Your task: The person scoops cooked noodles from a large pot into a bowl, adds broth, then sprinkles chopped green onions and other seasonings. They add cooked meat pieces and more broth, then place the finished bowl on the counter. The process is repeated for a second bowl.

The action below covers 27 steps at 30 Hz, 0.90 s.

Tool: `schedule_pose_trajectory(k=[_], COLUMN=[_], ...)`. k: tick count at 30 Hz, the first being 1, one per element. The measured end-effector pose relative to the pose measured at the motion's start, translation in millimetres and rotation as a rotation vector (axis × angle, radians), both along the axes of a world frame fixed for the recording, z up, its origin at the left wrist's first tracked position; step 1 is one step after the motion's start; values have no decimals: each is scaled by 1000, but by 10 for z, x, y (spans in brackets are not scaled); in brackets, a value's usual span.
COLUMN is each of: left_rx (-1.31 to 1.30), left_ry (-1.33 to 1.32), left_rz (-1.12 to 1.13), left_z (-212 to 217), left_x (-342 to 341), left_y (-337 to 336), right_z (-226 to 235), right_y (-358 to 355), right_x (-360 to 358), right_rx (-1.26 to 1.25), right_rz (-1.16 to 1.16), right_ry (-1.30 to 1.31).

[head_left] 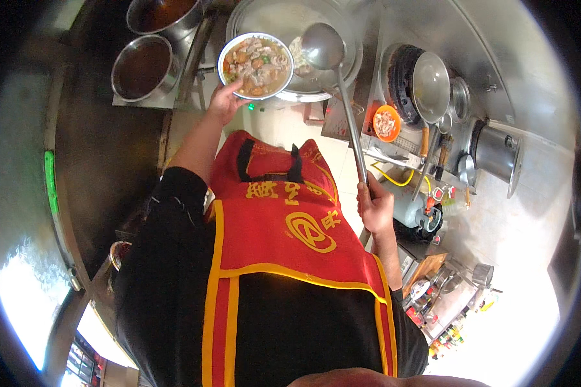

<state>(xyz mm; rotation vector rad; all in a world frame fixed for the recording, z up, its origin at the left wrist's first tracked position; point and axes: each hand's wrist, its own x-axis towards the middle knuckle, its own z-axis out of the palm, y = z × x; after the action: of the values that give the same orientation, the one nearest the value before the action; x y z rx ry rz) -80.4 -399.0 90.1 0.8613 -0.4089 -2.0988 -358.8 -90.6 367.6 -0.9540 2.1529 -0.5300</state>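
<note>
My left hand (226,103) grips the near rim of a white bowl (256,66) filled with broth, pieces of meat and bits of green. The bowl is held up at the near left edge of a large steel pot (239,21) of pale, cloudy liquid. My right hand (376,208) is wrapped round the long metal handle of a ladle (323,46). The ladle's round head is over the pot, to the right of the bowl and apart from it. Pale pieces show beside the ladle head.
Two steel pots of dark liquid (143,69) stand at the far left. On the right are an orange bowl of pale pieces (386,123), a wok (430,87) by the burner, a tall steel pot (494,150) and a gas cylinder (414,209) with a yellow hose.
</note>
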Motion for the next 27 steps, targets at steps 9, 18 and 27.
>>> schedule_pose_trajectory(k=[9, 18, 27], left_rx=[-41, -19, -65], left_ry=[28, 50, 65], left_rz=[-27, -18, 221], left_z=[-21, 73, 529], left_x=[36, 65, 337], left_y=[15, 61, 852], right_z=[-371, -459, -946], right_y=[-21, 29, -238], right_x=[77, 32, -571], right_rx=[59, -8, -191], right_rz=[-266, -310, -164], right_ry=[-224, -267, -314])
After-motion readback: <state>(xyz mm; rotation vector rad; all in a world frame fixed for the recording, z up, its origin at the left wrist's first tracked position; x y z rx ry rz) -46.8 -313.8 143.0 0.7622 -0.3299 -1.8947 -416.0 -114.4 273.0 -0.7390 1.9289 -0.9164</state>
